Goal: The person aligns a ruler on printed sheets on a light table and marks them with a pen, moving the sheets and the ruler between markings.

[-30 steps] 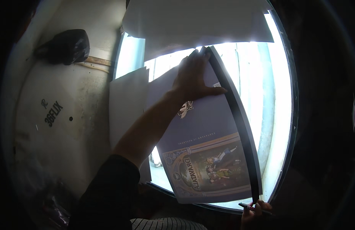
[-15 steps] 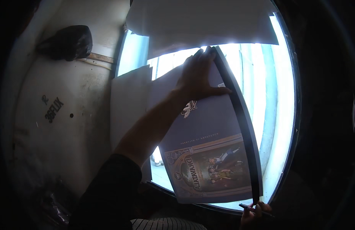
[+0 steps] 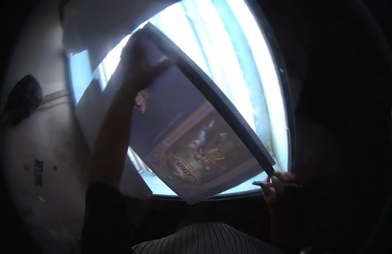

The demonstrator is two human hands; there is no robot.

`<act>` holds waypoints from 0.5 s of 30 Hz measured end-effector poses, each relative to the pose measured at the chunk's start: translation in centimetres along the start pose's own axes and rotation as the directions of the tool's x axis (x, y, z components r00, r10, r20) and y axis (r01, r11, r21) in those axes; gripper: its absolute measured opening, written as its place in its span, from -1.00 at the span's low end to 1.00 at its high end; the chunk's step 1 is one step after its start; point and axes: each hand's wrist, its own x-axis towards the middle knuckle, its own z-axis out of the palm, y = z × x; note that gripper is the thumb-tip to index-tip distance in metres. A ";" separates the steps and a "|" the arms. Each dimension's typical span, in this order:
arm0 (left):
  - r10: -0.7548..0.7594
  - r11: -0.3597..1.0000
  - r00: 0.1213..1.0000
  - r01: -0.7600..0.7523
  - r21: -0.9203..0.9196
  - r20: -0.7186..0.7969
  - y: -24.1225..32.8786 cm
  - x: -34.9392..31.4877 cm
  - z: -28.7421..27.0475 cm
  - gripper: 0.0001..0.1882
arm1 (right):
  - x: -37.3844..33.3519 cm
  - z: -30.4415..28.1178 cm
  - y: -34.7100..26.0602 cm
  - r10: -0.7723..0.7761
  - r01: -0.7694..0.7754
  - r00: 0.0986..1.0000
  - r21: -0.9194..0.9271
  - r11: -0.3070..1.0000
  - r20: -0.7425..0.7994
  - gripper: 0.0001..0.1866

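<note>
A large printed sheet with a mirrored picture of several figures lies over a brightly lit panel. Along its right side runs a long dark straight strip. My left hand rests across the sheet's upper end, fingers stretched toward the top and thumb spread out to the strip; motion blurs it. At the strip's lower end, my right hand pinches a thin pen-like tool, its fingers close to the sheet's bottom right corner. Whether the tool is a pen or a cutter I cannot make out.
Another sheet covers the panel's far left part. A grey-white surface with dark marks extends to the left, with a black bag-like bundle on it. Below is striped cloth. Deep shadow hides the right side.
The whole view has turned, so the panel, sheet and both hands appear farther left and tilted. My left hand keeps about the same place on the sheet; my right still holds the tool.
</note>
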 end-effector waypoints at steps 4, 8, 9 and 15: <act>-0.045 0.998 0.993 0.040 0.054 0.110 -0.1 0.1 -0.4 0.07 | 0.7 0.5 1.0 -0.106 0.109 0.992 0.039 0.993 -0.070 -0.64; -0.059 0.993 0.984 0.041 0.112 0.165 0.6 1.1 0.6 0.05 | -0.5 -0.2 1.8 -0.079 0.082 0.994 0.047 0.996 -0.070 -0.58; -0.040 0.994 0.993 0.028 0.103 0.108 0.5 0.9 0.7 0.05 | -0.6 -0.2 1.8 -0.081 0.085 0.994 0.062 0.994 -0.077 -0.56; -0.130 0.991 0.966 0.119 0.060 0.225 1.3 1.2 -0.7 0.10 | -1.7 1.9 1.6 0.001 0.012 0.987 0.082 0.997 -0.161 -0.45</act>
